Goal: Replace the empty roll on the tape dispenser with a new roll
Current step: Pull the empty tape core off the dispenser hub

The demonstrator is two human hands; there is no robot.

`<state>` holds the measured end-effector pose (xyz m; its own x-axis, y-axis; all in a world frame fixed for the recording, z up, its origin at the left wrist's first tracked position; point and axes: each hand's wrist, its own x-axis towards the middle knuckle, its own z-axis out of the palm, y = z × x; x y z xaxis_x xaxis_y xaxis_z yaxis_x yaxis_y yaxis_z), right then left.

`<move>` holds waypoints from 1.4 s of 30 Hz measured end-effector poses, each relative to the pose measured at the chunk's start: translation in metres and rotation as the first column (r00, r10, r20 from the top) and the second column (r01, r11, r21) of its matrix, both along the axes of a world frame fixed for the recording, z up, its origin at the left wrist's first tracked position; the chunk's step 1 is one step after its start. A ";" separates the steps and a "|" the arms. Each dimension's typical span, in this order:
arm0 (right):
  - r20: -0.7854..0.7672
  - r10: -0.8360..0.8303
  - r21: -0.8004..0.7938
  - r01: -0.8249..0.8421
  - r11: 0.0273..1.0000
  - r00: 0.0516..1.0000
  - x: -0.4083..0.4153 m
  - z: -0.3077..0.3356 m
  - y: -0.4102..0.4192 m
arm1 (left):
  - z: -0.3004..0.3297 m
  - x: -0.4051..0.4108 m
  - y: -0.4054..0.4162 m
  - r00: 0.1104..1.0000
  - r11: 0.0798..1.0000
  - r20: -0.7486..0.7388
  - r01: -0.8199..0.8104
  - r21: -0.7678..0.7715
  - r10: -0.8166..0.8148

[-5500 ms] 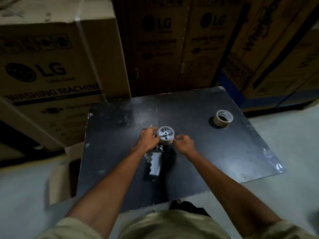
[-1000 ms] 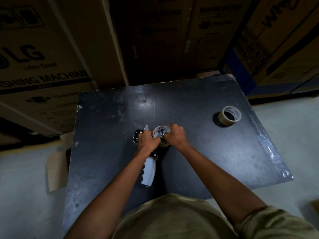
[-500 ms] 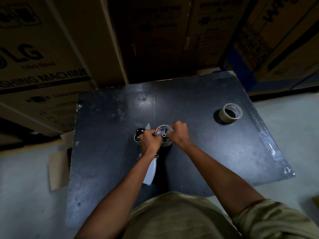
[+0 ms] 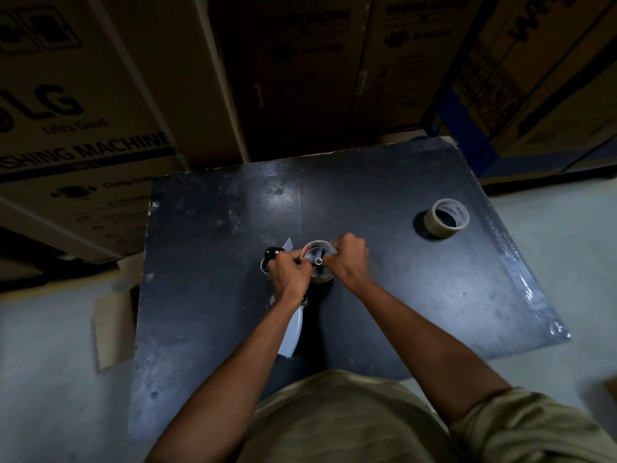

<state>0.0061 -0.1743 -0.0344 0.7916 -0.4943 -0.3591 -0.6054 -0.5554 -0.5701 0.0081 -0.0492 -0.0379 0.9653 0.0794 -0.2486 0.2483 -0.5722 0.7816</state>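
Head view. A tape dispenser (image 4: 293, 295) lies on a dark table (image 4: 417, 295), its pale handle pointing toward the person and its spool hub toward the far edge. The empty roll (image 4: 319, 260), a thin core, sits on the hub between the two hands. The left hand (image 4: 289, 274) is curled over the dispenser body just beside the hub and holds it down. The right hand (image 4: 349, 262) has its fingers curled onto the far and right rim of the core, pinching it; how much of the rim they cover is hidden by the hand itself. The new roll (image 4: 447, 217) lies flat near the far right of the table, well apart from both hands and untouched. Cardboard boxes (image 4: 83, 105) stand behind the table.

Judged stage: the core is being worked off the hub and has not yet come free.

Risks: a pull on one side only may cock the core and jam it on the hub; a thin core may crush under the pinch; if the left hand's hold slackens, the dispenser may lift or slide with the pull. The left hand lies close to the dispenser's blade end, so a slip could bring its fingers against the cutter.
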 end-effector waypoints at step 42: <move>0.019 0.115 0.022 -0.115 0.993 0.993 -0.015 0.015 -0.007 | 0.014 0.002 0.015 0.984 0.967 0.039 0.166 0.191 -0.176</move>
<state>-0.0091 -0.1817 -0.0192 0.8490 -0.3914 -0.3550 -0.5282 -0.6076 -0.5932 0.0101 -0.0339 -0.0238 0.9804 -0.0485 -0.1912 0.0935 -0.7390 0.6672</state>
